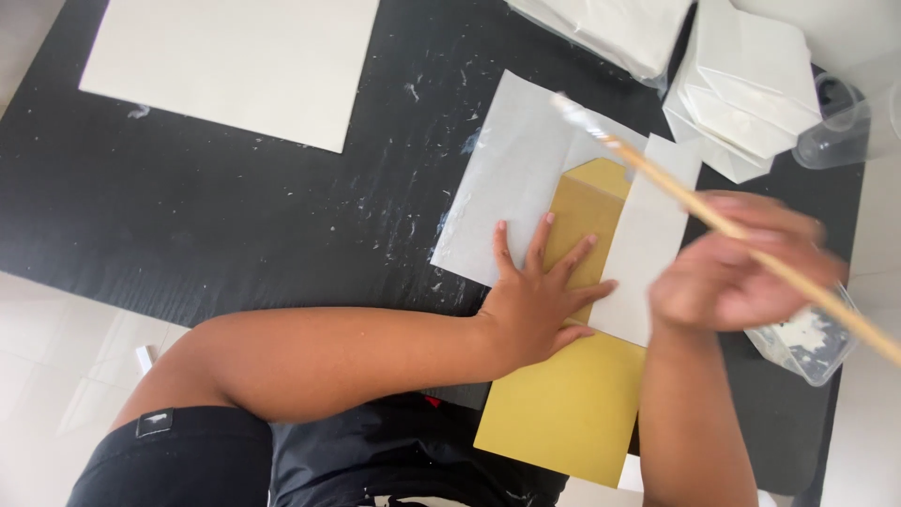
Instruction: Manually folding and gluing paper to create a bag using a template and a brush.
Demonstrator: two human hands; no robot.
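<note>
My left hand (538, 293) lies flat with fingers spread on a yellow paper envelope (572, 394) and on the white sheet (511, 178) under it. A white paper strip (648, 239) lies across the envelope's right side. My right hand (737, 263), blurred, grips a thin wooden brush (676, 192). The brush's whitish tip hangs above the white sheet, just over the envelope's top flap. All of this rests on a black mat (235, 216) smeared with dried white specks.
A large cream card (235, 61) lies at the mat's far left. Folded white paper pieces (741, 84) are stacked at the far right, beside a clear plastic cup (840, 122). A small clear container of white paste (807, 343) sits under my right hand.
</note>
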